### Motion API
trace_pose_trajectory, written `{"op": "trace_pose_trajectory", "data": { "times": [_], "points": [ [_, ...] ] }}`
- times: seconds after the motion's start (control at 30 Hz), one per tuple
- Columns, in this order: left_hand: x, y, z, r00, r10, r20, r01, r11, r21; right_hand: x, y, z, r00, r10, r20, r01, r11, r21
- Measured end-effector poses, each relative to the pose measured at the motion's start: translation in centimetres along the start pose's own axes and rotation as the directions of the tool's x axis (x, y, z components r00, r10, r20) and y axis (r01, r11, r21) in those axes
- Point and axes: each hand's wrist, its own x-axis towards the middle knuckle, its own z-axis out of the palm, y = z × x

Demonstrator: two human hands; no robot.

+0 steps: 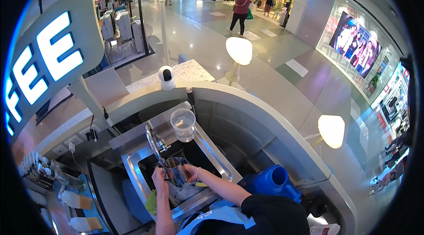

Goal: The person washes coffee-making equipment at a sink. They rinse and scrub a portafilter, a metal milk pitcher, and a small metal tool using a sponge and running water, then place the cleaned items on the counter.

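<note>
A stainless steel pitcher [176, 171] is held between my two hands over the sink basin, just under the spout of the chrome faucet [153, 142]. My left hand [159, 176] grips it at the handle side. My right hand [191, 172], with a white band at the wrist, is closed around its opposite side. Whether water is running is hard to tell. White suds [183, 192] lie in the near part of the steel sink [133, 166]. Something yellow, perhaps a sponge [201, 184], shows by my right forearm. A green cloth [151, 202] hangs over the left rim.
Behind the faucet stands a clear plastic tub [183, 125]. To the right is a blue plastic jug [270, 180]. A curved counter wall [258, 105] encloses the sink, topped by a white camera [166, 77]. Bottles [78, 200] line the left counter. A person [241, 11] walks beyond.
</note>
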Motion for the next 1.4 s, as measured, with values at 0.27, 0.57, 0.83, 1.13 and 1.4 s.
{"op": "trace_pose_trajectory", "data": {
  "times": [0.27, 0.57, 0.83, 1.13, 1.4],
  "points": [
    [1.2, 2.6, -2.6, 0.879, -0.238, 0.413, -0.065, 0.798, 0.599, 1.4, -2.0, -3.1, 0.8, -0.362, -0.478, -0.052, 0.753, -0.656],
    [-1.2, 0.8, -1.7, 0.898, -0.175, 0.404, -0.053, 0.868, 0.493, -0.8, -2.4, 0.4, 0.37, -0.929, 0.008, 0.409, 0.155, -0.9],
    [-5.2, -2.1, 2.8, 0.857, 0.393, 0.333, -0.428, 0.184, 0.885, 2.0, -3.1, 3.7, 0.877, -0.48, 0.009, 0.45, 0.815, -0.364],
    [-3.3, -2.8, 0.8, 0.865, 0.359, 0.351, -0.418, 0.127, 0.9, 4.0, 0.9, 4.2, 0.341, -0.928, -0.151, 0.514, 0.319, -0.796],
    [-2.2, 1.0, -1.8, 0.943, 0.138, 0.304, -0.29, 0.79, 0.541, -3.3, -2.9, 4.8, 0.547, -0.405, 0.732, 0.184, -0.795, -0.578]
  ]
}}
